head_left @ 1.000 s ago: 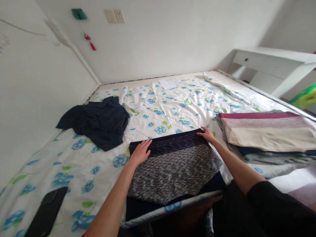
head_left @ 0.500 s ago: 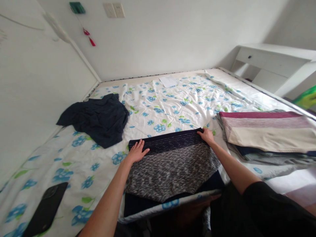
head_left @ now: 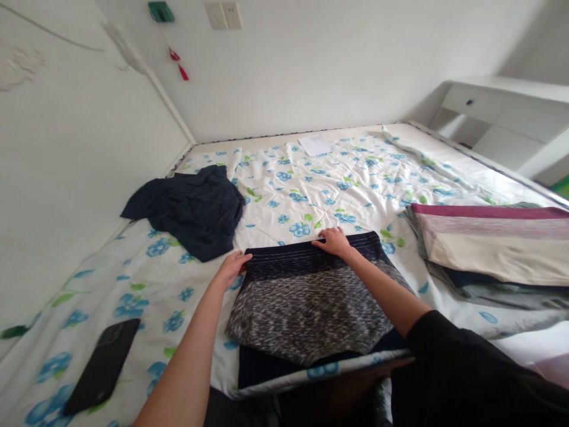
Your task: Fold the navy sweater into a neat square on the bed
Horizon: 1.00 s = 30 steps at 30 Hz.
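A folded knit sweater (head_left: 306, 308), speckled grey with a navy striped band along its far edge, lies on the bed in front of me. At the band's left corner, my left hand (head_left: 232, 267) has its fingers closed on the edge. My right hand (head_left: 335, 242) rests on the far edge of the band, right of its middle, with its fingers apart. Navy cloth shows beneath the sweater's near edge.
A crumpled dark navy garment (head_left: 191, 207) lies at the left. Folded clothes (head_left: 493, 243) are stacked at the right. A black phone (head_left: 104, 365) is at the near left. White paper (head_left: 315, 145) lies toward the wall on the floral sheet (head_left: 284, 201).
My right hand has moved left from the band's right corner to nearer its middle. My left hand has shifted from on top of the band to its left edge. The view has turned slightly left.
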Available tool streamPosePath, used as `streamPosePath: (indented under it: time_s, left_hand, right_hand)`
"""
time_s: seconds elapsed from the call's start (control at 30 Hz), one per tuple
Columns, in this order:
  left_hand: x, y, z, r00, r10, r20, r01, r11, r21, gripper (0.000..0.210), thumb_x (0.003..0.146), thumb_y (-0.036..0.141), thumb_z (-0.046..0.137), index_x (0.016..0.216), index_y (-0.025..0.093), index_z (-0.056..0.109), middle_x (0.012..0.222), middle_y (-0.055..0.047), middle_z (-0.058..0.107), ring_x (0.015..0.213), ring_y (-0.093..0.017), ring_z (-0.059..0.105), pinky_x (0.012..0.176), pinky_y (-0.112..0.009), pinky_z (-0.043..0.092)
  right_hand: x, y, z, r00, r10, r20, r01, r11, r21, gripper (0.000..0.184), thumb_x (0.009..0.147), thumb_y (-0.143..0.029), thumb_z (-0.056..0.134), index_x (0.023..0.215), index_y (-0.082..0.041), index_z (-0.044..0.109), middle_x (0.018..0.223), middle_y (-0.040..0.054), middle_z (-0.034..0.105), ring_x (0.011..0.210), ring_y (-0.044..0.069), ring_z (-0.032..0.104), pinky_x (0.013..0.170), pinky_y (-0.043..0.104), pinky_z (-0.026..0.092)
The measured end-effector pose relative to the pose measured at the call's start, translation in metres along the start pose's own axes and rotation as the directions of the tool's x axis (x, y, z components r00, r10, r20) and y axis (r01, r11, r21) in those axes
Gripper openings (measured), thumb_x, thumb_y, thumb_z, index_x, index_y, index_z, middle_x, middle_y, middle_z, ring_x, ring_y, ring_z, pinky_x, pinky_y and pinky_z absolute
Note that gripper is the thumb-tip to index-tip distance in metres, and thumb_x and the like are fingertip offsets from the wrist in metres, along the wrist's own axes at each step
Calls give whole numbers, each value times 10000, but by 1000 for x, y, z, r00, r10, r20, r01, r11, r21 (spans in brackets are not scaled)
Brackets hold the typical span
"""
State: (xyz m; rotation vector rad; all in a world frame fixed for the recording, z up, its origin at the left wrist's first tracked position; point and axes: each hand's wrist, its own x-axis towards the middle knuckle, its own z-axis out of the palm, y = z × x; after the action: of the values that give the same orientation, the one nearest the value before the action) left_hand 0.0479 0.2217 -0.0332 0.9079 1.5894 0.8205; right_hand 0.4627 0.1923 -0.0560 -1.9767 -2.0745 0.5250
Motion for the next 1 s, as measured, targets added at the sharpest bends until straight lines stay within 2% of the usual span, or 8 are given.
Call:
streamPosePath:
  time_s: [0.1,0.23,0.33,0.4,0.53,0.7,0.87,1.0]
  left_hand:
    - [-5,-1,2,991,-32,131,42,997,-71,379,706,204,1024,1011,163,803,959,-95,872,786,-202,802,706,-256,598]
    - [-9,0,2,991,-14,131,30,993,-118,456,653,202,1054,1002,186,761,906,-67,853,756,-205,786,681,-265,586]
    - [-9,-1,0,992,9,124,7,992,-128,540,648,231,1072,1050,207,712,939,-55,845,775,-198,782,685,-265,585]
    - [-8,-4,-2,994,9,112,2,996,-94,554,653,269,1079,1046,210,694,942,-51,832,768,-195,773,680,-269,579]
    - [-4,-6,-3,998,58,38,-58,998,11,522,663,335,1068,991,207,684,907,-34,799,758,-196,752,683,-282,568]
    - [2,-5,-2,996,90,12,-91,995,33,496,674,343,1034,987,217,670,899,-23,790,764,-203,752,658,-277,566]
    - [6,-5,-5,998,66,9,-67,997,35,462,703,295,1012,982,215,654,840,-1,762,671,-165,709,575,-230,519]
    - [9,-5,-4,998,53,30,-53,998,24,459,721,293,1017,972,214,641,820,7,747,654,-157,704,571,-225,530]
  right_hand:
    - [33,-67,18,982,-123,141,114,991,69,563,1060,-710,729,1365,-252,849,1317,51,854,1215,254,766,1036,301,535]
    - [64,-135,38,936,-225,272,188,970,155,476,925,-674,899,1251,-328,914,1140,-30,887,1140,265,794,942,289,544]
    - [73,-159,44,892,-295,343,203,938,280,373,890,-544,961,1153,-280,943,993,-20,881,1047,267,793,906,290,516]
    - [76,-157,44,879,-309,363,187,924,335,349,883,-519,972,1107,-254,944,918,-25,862,1019,251,784,896,275,507]
    - [81,-116,30,874,-214,436,76,947,313,422,726,-498,1081,985,-203,927,820,-12,826,1065,277,780,966,265,538]
    - [84,-19,-11,787,-37,615,-34,994,103,558,536,-520,1120,926,-186,900,805,-4,815,1035,302,798,1028,356,611]
    - [60,93,-61,811,120,572,-212,973,96,529,419,-452,1139,817,-218,883,795,23,824,909,317,831,955,402,657]
    - [24,172,-87,755,319,573,-411,911,34,432,485,-362,1133,770,-190,858,785,63,812,845,301,809,867,400,666]
